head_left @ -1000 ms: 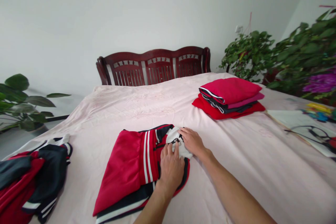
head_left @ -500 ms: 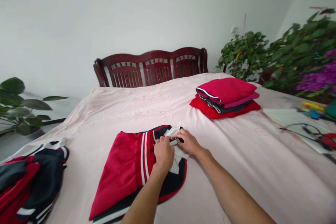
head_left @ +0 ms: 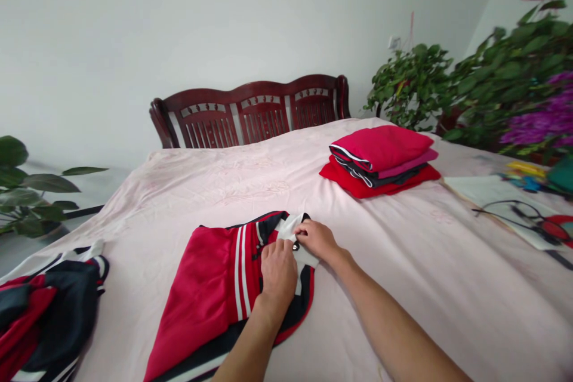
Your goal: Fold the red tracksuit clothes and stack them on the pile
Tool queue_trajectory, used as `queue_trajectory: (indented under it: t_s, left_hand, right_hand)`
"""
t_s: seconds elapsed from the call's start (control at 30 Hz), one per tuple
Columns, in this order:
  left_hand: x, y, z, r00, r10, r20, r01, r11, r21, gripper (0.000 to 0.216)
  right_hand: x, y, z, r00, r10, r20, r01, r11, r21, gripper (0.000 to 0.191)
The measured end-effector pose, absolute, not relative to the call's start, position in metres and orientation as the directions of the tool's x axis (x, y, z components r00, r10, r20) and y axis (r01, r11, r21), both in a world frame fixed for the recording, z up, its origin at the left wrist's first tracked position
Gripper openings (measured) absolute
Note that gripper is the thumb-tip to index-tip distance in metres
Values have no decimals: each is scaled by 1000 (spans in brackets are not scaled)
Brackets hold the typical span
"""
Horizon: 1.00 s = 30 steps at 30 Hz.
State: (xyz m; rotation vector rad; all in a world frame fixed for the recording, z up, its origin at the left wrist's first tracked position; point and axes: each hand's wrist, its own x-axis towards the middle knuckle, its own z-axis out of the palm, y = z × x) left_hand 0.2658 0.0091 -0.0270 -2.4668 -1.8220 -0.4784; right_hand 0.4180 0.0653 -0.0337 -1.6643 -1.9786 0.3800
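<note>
We have the folded red jacket (head_left: 208, 280) lying left of and beneath our left hand (head_left: 279, 268), and judge it light, soft and floppy, best held by its white collar end (head_left: 307, 258) under our right hand (head_left: 317, 240), both curled narrow, grips hidden from us.

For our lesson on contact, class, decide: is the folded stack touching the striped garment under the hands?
Apart: the head view shows pink sheet between the striped garment and the folded stack.
</note>
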Motion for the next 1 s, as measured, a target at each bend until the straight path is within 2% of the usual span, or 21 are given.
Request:
queue_trajectory:
  t_s: [0.13, 0.2, 0.27, 0.33, 0.4, 0.57, 0.67, 0.77, 0.87, 0.93, 1.0]
  left_hand:
    - [263, -4, -32, 318, 903, 288, 914, -373, 162, 33]
    - [261, -8, -33, 333, 891, 309, 898, -400, 182, 39]
    - [260, -9, -34, 336, 888, 314, 890, -408, 202, 41]
    - [259, -9, -33, 334, 891, 309, 886, -408, 220, 41]
    - [260, -8, -33, 326, 894, 307, 884, -403, 235, 41]
    - [261, -7, -39, 309, 903, 298, 894, -382, 232, 48]
    - [261, -8, -41, 333, 902, 274, 896, -393, 206, 59]
    - [261, -9, -40, 367, 898, 244, 896, -411, 167, 63]
    - [261, -12, -40, 374, 900, 226, 903, -409, 134, 62]
    - [261, -14, -42, 375, 899, 228, 906, -408, 116, 61]
    - [261, -15, -44, 382, 893, 238, 904, -414, 105, 61]
  right_hand:
    - [418, 69, -35, -22, 969, 245, 796, 165, -582, 30]
    - [418, 69, -36, -47, 945, 325, 808, 227, -543, 36]
    - [420, 68, -36, -138, 916, 376, 839, 310, -447, 36]
    - [423, 68, -37, -203, 916, 346, 877, 327, -352, 36]
    - [428, 69, -39, -194, 936, 295, 909, 284, -303, 38]
    - [432, 73, -39, -111, 958, 265, 926, 197, -321, 44]
    - [428, 73, -37, -55, 951, 304, 927, 162, -339, 43]
    - [424, 72, -38, -171, 923, 344, 903, 287, -321, 41]
    - [426, 73, -44, -329, 912, 245, 873, 393, -290, 45]
    - [432, 74, -48, -294, 934, 203, 901, 341, -267, 47]
    - [437, 76, -49, -159, 963, 217, 940, 215, -266, 46]
